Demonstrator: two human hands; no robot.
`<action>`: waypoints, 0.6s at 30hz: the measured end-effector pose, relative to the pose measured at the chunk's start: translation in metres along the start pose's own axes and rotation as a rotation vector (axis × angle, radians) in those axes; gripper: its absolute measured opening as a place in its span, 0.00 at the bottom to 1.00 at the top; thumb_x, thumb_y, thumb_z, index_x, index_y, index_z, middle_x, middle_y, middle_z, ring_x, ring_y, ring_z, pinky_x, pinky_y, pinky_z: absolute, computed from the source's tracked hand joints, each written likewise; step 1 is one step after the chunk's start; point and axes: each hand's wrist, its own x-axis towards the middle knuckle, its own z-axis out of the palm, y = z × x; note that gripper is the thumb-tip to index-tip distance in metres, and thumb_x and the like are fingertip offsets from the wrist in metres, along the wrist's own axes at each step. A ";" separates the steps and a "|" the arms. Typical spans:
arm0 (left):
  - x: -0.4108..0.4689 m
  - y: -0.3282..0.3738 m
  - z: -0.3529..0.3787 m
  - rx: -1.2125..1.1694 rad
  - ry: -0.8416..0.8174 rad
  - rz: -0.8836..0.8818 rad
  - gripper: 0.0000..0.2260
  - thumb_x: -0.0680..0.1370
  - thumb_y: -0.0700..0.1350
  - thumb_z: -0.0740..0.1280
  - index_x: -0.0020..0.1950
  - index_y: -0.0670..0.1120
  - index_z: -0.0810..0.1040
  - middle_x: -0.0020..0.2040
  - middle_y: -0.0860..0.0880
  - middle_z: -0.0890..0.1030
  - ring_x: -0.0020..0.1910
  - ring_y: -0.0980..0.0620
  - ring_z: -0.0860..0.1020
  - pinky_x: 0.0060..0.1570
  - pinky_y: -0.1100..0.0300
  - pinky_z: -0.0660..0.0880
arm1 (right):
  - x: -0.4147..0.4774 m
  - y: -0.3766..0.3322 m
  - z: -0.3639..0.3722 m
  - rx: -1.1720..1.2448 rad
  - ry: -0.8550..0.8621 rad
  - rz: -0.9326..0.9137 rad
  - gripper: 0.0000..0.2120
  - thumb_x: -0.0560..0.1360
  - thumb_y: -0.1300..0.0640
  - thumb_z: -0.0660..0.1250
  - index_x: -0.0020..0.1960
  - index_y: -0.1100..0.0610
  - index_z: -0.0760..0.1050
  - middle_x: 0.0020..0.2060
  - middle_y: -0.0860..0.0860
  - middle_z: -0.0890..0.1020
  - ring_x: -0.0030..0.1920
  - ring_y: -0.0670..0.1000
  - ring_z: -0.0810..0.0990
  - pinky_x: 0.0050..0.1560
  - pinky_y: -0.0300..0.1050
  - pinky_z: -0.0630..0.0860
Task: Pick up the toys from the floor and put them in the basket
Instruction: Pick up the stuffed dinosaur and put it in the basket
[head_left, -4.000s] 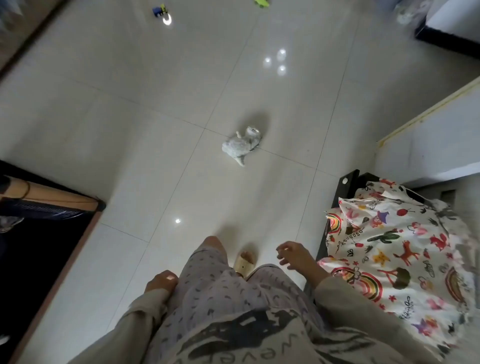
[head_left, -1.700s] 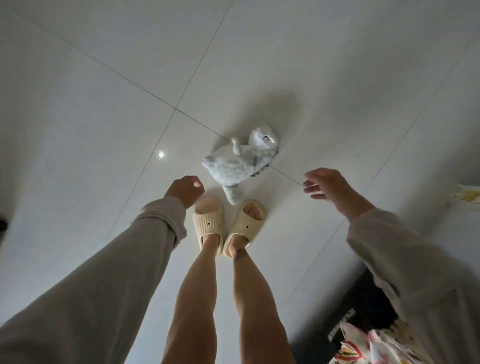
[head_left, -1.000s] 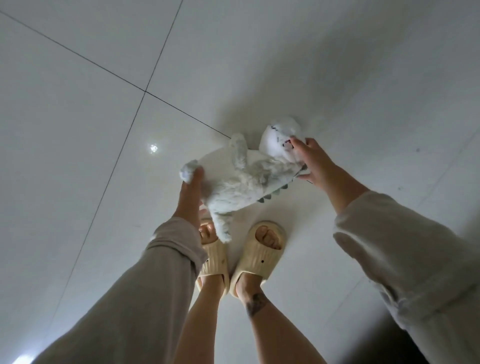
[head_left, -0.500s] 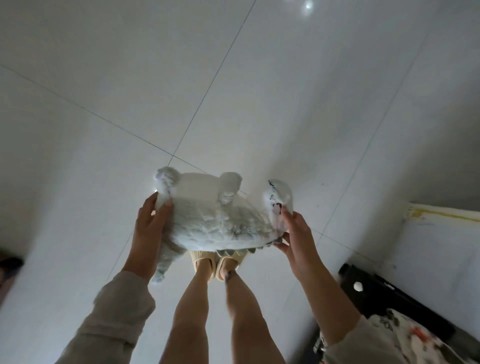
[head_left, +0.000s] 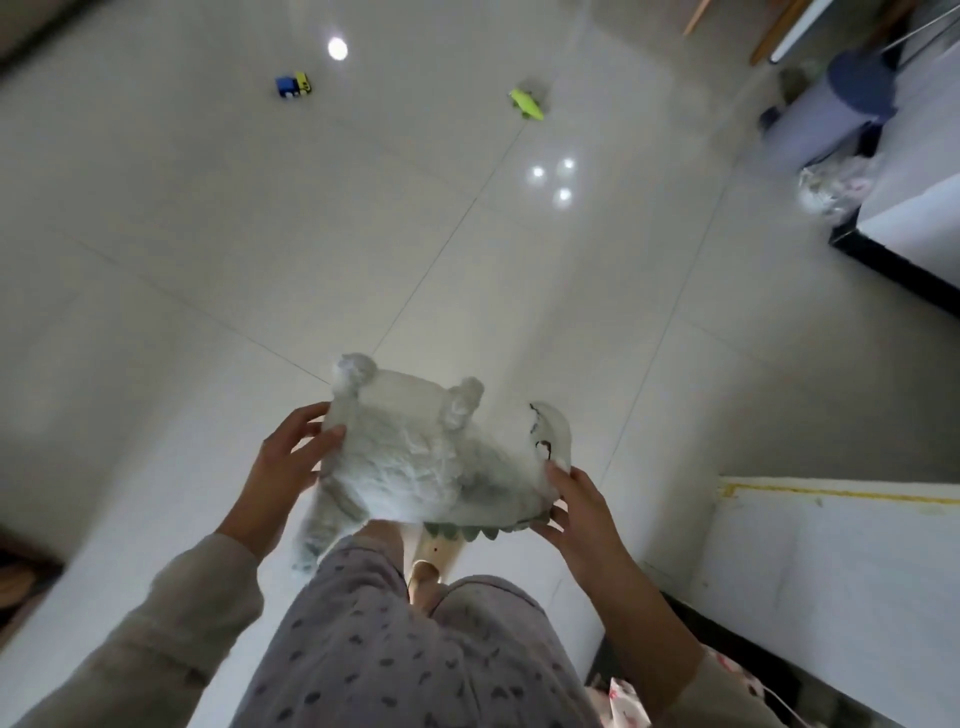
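Two hands are holding one grey plush toy (head_left: 415, 467) above the tiled floor (head_left: 156, 260), in front of your legs. Your left hand (head_left: 283, 467) is gripping the rear end of the toy, and its fingers (head_left: 332, 434) are curling around the fur beside a back leg. The toy is lying on its side, with its legs pointing away from you and its head to the right. Your right hand (head_left: 576, 512) is supporting the head end, with the fingers pressing against the face. Far ahead on the floor, a blue and yellow toy truck (head_left: 293, 85) is lying at the left and a green toy (head_left: 527, 104) is lying further right, well apart from it. At the bottom right corner, a patterned cloth (head_left: 631, 704) is showing only partly.
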 end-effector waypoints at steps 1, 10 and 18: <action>-0.004 -0.001 0.000 -0.016 0.007 -0.001 0.12 0.76 0.47 0.66 0.59 0.52 0.77 0.61 0.40 0.78 0.61 0.42 0.77 0.63 0.39 0.71 | -0.002 0.000 0.000 0.008 -0.001 -0.006 0.17 0.73 0.49 0.68 0.60 0.53 0.74 0.56 0.55 0.80 0.55 0.57 0.81 0.38 0.45 0.81; 0.012 0.008 -0.014 -0.384 0.285 -0.087 0.10 0.76 0.45 0.63 0.46 0.57 0.82 0.40 0.58 0.84 0.44 0.53 0.79 0.34 0.64 0.77 | 0.014 -0.045 0.073 -0.048 -0.029 -0.116 0.18 0.73 0.50 0.68 0.62 0.53 0.73 0.57 0.53 0.78 0.57 0.56 0.78 0.45 0.49 0.79; 0.119 0.078 -0.058 -0.302 0.173 -0.046 0.09 0.77 0.46 0.63 0.49 0.58 0.80 0.50 0.53 0.82 0.50 0.51 0.78 0.42 0.58 0.74 | 0.065 -0.119 0.142 -0.132 -0.067 -0.102 0.17 0.75 0.54 0.65 0.63 0.54 0.71 0.59 0.55 0.77 0.57 0.57 0.78 0.40 0.45 0.80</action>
